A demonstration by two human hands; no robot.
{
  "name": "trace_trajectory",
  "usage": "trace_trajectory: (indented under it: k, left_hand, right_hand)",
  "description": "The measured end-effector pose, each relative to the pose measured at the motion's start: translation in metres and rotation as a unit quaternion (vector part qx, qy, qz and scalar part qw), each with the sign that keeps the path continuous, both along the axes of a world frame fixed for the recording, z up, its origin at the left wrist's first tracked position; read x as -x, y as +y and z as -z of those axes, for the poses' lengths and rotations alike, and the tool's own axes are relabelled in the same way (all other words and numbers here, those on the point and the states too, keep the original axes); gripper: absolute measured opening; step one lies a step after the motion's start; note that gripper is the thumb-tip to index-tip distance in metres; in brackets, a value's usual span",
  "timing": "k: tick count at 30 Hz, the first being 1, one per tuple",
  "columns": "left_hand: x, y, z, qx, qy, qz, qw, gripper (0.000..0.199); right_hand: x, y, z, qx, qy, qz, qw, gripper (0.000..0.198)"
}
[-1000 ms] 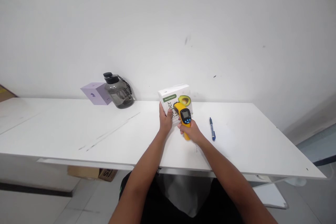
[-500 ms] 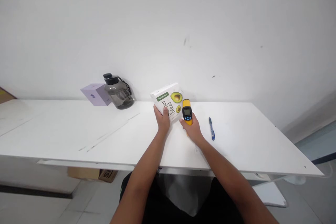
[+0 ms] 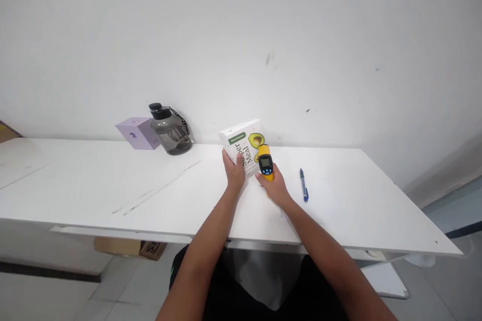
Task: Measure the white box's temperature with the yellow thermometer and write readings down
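White, avocado-printed cardboard carton [image 3: 243, 142] held tilted over the white bench [image 3: 181, 190] by the left hand [image 3: 235, 174], yellow-and-black pistol-shaped meter [image 3: 265, 161] gripped in the right hand [image 3: 277, 186], its nose seen before the carton's right edge, slim blue pen [image 3: 304, 185] lying nearby.

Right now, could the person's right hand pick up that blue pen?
Probably not as things stand: the right hand is wrapped around the yellow handheld device. Otherwise the way looks free; the blue pen lies close by, to its right, with nothing visible between them.
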State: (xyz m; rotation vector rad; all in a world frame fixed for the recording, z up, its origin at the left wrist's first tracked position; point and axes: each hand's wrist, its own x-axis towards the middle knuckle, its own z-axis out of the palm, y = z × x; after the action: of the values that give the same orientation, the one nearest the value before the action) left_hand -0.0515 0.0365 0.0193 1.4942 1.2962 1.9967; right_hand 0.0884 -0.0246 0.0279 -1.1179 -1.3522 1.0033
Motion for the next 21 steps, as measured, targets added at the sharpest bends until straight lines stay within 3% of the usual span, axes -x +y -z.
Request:
trace_trajectory:
  k: [4,7,10,16,21]
  left_hand:
    - [0.0,0.0,0.0,0.016,0.018,-0.02,0.999,0.056]
    - [0.001,0.002,0.002,0.059,0.018,-0.054,0.997,0.064]
    - [0.003,0.004,0.004,0.107,0.011,-0.09,0.99,0.072]
    - [0.005,0.007,0.006,0.131,0.008,-0.133,0.982,0.081]
    - [0.003,0.008,0.009,0.123,-0.003,-0.125,0.984,0.079]
  right_hand:
    - [0.0,0.002,0.0,-0.006,0.055,-0.038,0.998,0.056]
    - [0.0,0.009,0.005,0.033,0.092,-0.059,0.994,0.06]
    - [-0.003,0.017,0.014,0.081,0.044,-0.036,0.995,0.059]
    - [-0.004,0.017,0.02,0.095,-0.132,0.047,0.986,0.063]
    - [0.001,0.014,0.018,0.092,-0.119,0.051,0.987,0.064]
